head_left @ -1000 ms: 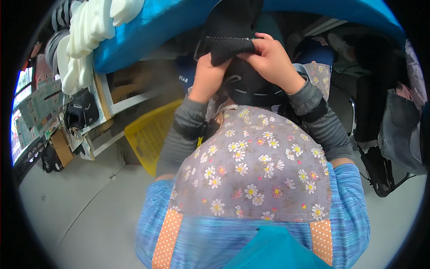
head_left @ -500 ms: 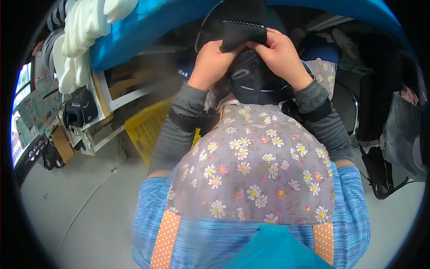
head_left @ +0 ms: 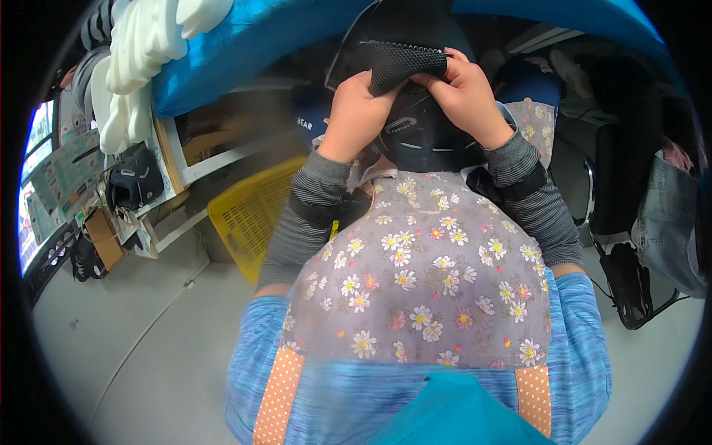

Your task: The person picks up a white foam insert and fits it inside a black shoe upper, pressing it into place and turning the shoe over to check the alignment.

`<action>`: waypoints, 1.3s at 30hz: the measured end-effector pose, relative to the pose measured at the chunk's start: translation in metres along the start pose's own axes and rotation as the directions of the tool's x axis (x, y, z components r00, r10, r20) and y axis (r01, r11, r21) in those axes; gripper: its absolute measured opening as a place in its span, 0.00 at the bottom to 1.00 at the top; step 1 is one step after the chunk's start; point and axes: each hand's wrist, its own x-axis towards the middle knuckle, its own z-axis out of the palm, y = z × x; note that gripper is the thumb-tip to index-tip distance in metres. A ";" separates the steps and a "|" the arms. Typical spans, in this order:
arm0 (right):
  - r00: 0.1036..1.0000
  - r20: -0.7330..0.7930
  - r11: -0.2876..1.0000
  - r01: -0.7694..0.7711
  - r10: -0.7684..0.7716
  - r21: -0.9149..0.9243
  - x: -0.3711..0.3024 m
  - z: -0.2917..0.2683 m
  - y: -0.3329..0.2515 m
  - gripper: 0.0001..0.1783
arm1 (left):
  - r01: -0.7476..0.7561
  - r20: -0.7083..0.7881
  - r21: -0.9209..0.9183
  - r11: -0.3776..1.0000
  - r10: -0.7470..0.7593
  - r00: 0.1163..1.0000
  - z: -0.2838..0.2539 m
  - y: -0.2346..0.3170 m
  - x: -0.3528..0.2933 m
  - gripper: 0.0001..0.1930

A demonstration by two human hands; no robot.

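Observation:
A black mesh piece (head_left: pixel 406 64) with a light stitched top edge is stretched between my two hands above my lap. My left hand (head_left: pixel 359 116) grips its left side, thumb toward the middle. At its right end my right hand (head_left: pixel 467 96) has it pinched, with fingertips behind the upper edge. Below the hands, a black item (head_left: pixel 430 141) with pale curved lines and a small grey mark lies over my lap. The mesh seems to belong to it, but the hands hide the join. Dark material with a thin pale edge rises behind the mesh.
White foot-shaped pieces (head_left: pixel 144 55) are stacked at upper left beside a blue-covered surface (head_left: pixel 204 70). A yellow crate (head_left: pixel 248 211) stands left of my arm. Farther left is a black bag (head_left: pixel 135 178). Grey-blue cloth (head_left: pixel 667 222) hangs over a chair at right.
My left hand has turned slightly and shifted right, closer to the right hand. The mesh is now more folded and twisted at its left side. My right hand keeps its pinch.

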 end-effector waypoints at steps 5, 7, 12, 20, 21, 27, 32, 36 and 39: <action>0.999 -0.011 0.998 -0.030 0.031 0.057 0.002 0.002 0.001 0.09 | 0.113 0.093 -0.200 0.973 -0.096 0.991 0.003 0.003 0.001 0.14; 0.999 -0.028 0.998 -0.037 0.039 0.053 0.000 0.004 0.002 0.09 | 0.117 0.087 -0.230 0.966 -0.099 0.991 0.004 0.003 0.001 0.14; 0.999 0.000 0.999 -0.037 0.037 0.026 0.002 0.003 -0.002 0.08 | 0.060 0.048 -0.133 0.989 -0.054 0.997 0.002 -0.002 -0.002 0.13; 1.000 -0.008 0.998 0.029 -0.029 -0.053 0.004 0.008 -0.008 0.07 | -0.013 -0.021 -0.143 0.990 0.010 1.000 0.003 -0.010 -0.005 0.10; 1.000 -0.018 0.999 0.021 -0.022 -0.047 0.002 0.010 -0.007 0.07 | -0.043 -0.044 -0.136 0.990 0.038 0.998 0.006 -0.012 -0.005 0.10; 0.999 -0.045 0.999 0.017 -0.019 -0.040 0.005 0.009 -0.004 0.08 | -0.073 -0.065 -0.212 0.975 0.060 0.996 0.012 -0.019 -0.001 0.11; 1.000 -0.012 0.999 0.022 -0.022 -0.048 0.006 0.003 -0.021 0.07 | -0.096 -0.070 -0.197 0.976 0.084 0.994 0.006 -0.014 -0.008 0.10; 0.999 0.018 0.990 0.051 -0.049 -0.132 0.007 0.005 -0.024 0.07 | -0.101 -0.115 -0.290 0.952 0.070 0.991 0.007 -0.016 -0.013 0.10; 1.000 -0.001 0.992 0.016 -0.016 -0.121 0.007 0.009 -0.019 0.07 | 0.003 -0.014 -0.340 0.940 -0.009 1.000 0.008 -0.020 -0.009 0.10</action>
